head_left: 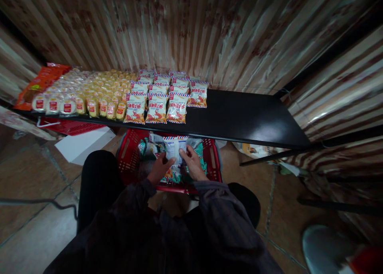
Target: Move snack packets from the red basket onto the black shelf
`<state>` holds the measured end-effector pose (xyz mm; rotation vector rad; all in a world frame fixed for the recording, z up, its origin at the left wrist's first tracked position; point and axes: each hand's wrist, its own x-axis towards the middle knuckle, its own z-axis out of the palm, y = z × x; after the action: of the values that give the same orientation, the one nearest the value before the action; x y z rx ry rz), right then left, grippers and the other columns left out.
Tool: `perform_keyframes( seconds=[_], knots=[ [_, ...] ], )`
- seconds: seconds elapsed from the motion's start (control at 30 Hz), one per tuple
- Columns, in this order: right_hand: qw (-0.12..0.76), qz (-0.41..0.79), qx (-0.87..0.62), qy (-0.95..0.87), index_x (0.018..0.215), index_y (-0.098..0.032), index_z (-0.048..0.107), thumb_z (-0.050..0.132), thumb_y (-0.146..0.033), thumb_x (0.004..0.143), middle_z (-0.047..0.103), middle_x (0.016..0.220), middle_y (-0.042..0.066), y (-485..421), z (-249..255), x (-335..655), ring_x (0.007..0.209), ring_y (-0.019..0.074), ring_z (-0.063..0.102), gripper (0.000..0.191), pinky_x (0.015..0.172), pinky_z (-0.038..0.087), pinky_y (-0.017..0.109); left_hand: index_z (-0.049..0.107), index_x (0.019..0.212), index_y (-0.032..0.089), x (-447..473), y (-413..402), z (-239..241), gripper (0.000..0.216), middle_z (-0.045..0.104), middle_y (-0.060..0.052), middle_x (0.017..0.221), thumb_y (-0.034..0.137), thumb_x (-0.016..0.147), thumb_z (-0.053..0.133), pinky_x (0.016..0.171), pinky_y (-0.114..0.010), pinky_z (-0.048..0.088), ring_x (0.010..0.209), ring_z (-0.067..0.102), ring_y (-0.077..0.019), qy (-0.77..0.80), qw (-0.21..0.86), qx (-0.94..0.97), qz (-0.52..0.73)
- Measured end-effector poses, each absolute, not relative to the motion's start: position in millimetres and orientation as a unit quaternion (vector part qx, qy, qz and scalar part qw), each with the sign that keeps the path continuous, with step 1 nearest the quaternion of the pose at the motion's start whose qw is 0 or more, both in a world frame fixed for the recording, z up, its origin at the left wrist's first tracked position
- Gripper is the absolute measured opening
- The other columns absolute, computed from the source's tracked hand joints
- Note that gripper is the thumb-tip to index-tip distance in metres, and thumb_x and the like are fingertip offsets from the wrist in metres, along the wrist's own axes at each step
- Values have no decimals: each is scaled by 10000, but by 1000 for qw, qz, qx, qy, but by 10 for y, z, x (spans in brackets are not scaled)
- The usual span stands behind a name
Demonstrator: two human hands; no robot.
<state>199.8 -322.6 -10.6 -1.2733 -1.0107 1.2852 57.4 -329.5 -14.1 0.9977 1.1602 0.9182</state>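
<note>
Both of my hands hold a white snack packet with a striped edge over a red plastic basket that sits between my knees. My left hand grips the packet's left side and my right hand grips its right side. The basket holds more packets, some white and some green. Just above it, on a black shelf, rows of the same white and red snack packets lie flat.
Left of the snack packets the shelf carries rows of small yellow wrapped cakes and an orange bag. Another red basket and a white box lie under the shelf. A grey stool is at bottom right.
</note>
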Motion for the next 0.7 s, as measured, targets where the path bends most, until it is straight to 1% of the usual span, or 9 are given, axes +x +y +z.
perform_keyframes(
  seconds=[0.07,0.13,0.27,0.33,0.4,0.47,0.53,0.63,0.7],
  knots=[
    [508,530,-524,-432,1116,-228,543,618,-502,745,676,1126,40,-3234,-93,1994,1054,227,626,468,915,508,346,606,1116,175,571,-3360,-200,413,698,-70,1056,371,758,663,908,-401,506,976,645,-223,504,623,450,395],
    [510,533,-523,-427,1132,-230,534,599,-503,754,661,1159,48,-3235,-110,1987,1084,228,613,470,935,496,353,597,1126,181,552,-3392,-203,403,697,-58,1041,353,766,653,898,-393,511,963,646,-216,535,570,469,410],
    [536,526,-549,-367,1170,-234,514,614,-523,733,663,1139,65,-3213,-189,1993,1089,237,609,533,945,488,384,582,1152,165,492,-3376,-81,392,645,-82,1046,326,796,621,889,-365,501,966,619,-216,617,361,563,414],
    [531,545,-549,-345,1162,-227,523,636,-548,715,666,1120,71,-3206,-202,2000,1040,243,630,561,909,508,398,579,1162,183,468,-3369,-29,362,608,-88,1055,299,819,600,895,-356,493,981,602,-216,626,270,609,404],
    [528,585,-520,-329,1142,-222,536,611,-604,725,659,1138,78,-3214,-183,1999,1012,247,642,570,863,532,401,577,1171,195,455,-3382,-19,351,582,-95,1057,245,824,589,892,-349,494,996,592,-220,628,198,641,394],
    [535,621,-476,-319,1135,-238,541,566,-666,739,636,1200,70,-3237,-147,1984,1065,249,624,583,855,540,387,570,1180,195,459,-3417,-38,363,565,-108,1080,196,817,584,901,-355,493,1034,578,-232,621,127,669,388],
    [551,643,-441,-298,1139,-271,542,561,-692,737,617,1250,44,-3265,-117,1955,1118,236,599,582,858,542,353,560,1175,193,488,-3468,-58,361,544,-123,1150,166,815,577,947,-386,474,1114,545,-251,590,59,705,389],
    [576,664,-413,-239,1110,-292,564,663,-619,710,659,1186,17,-3285,-106,1905,1044,214,636,527,833,550,320,548,1150,181,584,-3570,-51,346,482,-146,1294,128,809,570,1032,-458,413,1266,439,-292,527,-5,757,386],
    [597,664,-400,-206,1088,-273,582,708,-544,710,700,1083,12,-3268,-108,1888,991,216,660,482,836,551,332,545,1145,180,664,-3646,-31,346,465,-150,1339,124,805,573,1052,-479,394,1315,391,-307,498,4,783,373]
  ],
)
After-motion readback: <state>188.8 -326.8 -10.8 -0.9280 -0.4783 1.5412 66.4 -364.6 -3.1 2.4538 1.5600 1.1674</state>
